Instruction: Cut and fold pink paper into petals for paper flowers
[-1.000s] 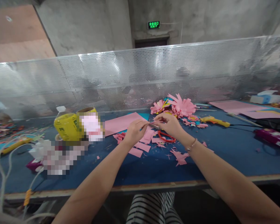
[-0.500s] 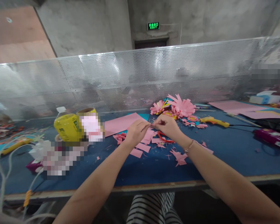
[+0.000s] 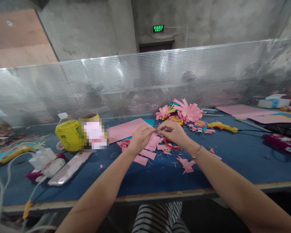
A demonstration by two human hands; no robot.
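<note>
The small pink piece (image 3: 156, 130), mostly hidden by fingers and seemingly paper, should be light, soft and easily creased; we would pinch it gently by its edges. It lies between our left hand (image 3: 141, 138) and right hand (image 3: 172, 132), fingertips closed on it, above loose pink cutouts (image 3: 148, 153) on the desk (image 3: 157, 181).

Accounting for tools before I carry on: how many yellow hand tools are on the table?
2. One lies right of the pink paper flowers; the other is at far left, beyond the bottle. More could be hidden under the paper.
</note>
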